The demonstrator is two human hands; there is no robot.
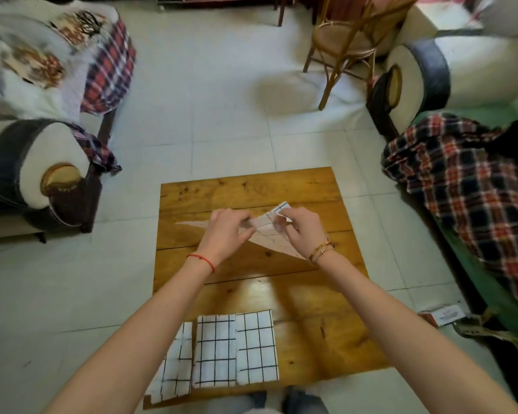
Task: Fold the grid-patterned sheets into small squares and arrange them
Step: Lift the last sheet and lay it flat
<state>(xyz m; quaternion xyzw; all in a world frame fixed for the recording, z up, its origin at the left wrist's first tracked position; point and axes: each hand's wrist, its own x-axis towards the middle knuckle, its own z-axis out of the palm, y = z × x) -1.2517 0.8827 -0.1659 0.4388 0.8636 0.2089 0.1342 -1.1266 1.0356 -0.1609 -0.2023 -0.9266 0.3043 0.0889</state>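
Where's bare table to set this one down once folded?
Free: right of the three folded squares, to the table's right edge; also the middle strip between hands and squares. Crowded: near-left corner, and where both hands work the sheet.

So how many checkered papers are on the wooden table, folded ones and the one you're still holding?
Folded grid squares lying on the table: 3
Grid sheet being folded in the left hand and right hand: 1
Total: 4
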